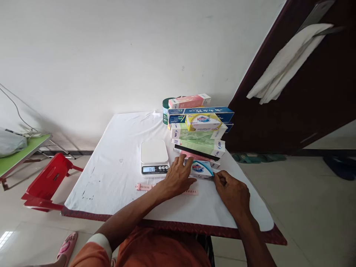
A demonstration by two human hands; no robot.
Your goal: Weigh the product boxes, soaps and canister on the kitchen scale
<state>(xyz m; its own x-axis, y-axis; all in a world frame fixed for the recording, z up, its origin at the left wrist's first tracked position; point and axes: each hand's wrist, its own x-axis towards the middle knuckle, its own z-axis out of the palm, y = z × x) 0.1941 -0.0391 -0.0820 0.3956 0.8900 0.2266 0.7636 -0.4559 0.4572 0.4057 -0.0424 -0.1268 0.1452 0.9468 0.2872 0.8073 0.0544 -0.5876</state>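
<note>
A small white-and-blue soap box point(202, 168) lies on the white table point(116, 167), in front of a stack of boxes point(198, 129). My left hand point(178, 177) grips its left end, fingers curled over the top. My right hand point(230, 191) pinches its right end. A white kitchen scale point(154, 157) with a lit display sits just left of my left hand, its platform bare. A pink strap point(144, 187) lies flat on the table, partly under my left wrist.
A yellow box point(203, 121) and a pink box point(189, 101) top the stack, with a green tin point(166, 107) behind. A red chair point(47, 181) stands left of the table, a green table point(19, 154) farther left. A dark door point(300, 92) is at right.
</note>
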